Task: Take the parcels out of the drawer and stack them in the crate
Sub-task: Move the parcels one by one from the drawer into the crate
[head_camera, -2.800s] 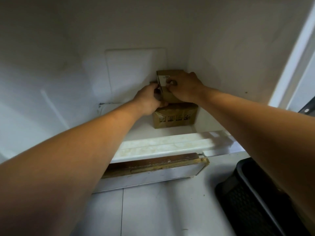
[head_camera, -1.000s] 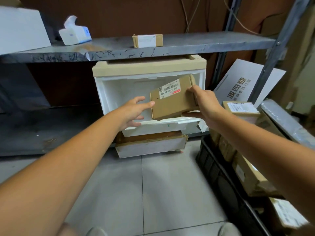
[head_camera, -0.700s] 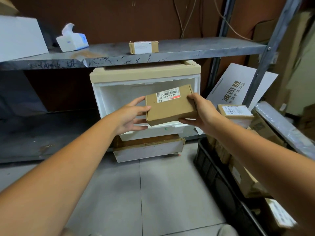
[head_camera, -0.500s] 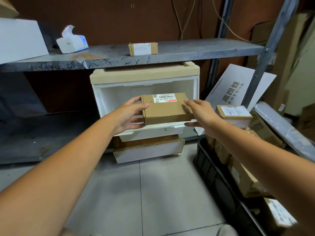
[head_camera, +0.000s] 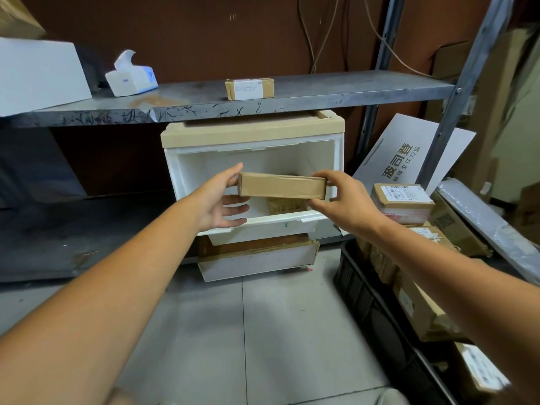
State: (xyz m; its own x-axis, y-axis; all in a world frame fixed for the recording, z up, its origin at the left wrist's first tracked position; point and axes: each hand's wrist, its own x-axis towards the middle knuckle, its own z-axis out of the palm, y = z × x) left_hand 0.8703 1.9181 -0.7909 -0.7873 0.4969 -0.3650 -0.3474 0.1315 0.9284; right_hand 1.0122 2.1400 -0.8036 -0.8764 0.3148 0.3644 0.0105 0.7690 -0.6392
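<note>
A flat brown cardboard parcel (head_camera: 282,187) hangs level in front of the open white drawer (head_camera: 263,226). My left hand (head_camera: 220,200) holds its left end, thumb on top and fingers underneath. Its right end is pinched by my right hand (head_camera: 343,201). Behind it, a second brown parcel (head_camera: 287,206) sits inside the drawer, mostly hidden. The black crate (head_camera: 368,299) stands on the floor at the right with several labelled parcels in it; the topmost (head_camera: 401,203) lies just right of my right hand.
A grey metal shelf (head_camera: 336,92) runs above the drawer unit, carrying a small labelled box (head_camera: 249,89), a tissue pack (head_camera: 131,76) and a white box (head_camera: 38,74). A white printed board (head_camera: 409,159) leans behind the crate. Grey tiled floor (head_camera: 248,331) lies below.
The parcel came out of the drawer, then tipped from label-facing-me to flat and edge-on. My left hand, which was only near it, now holds its left end.
</note>
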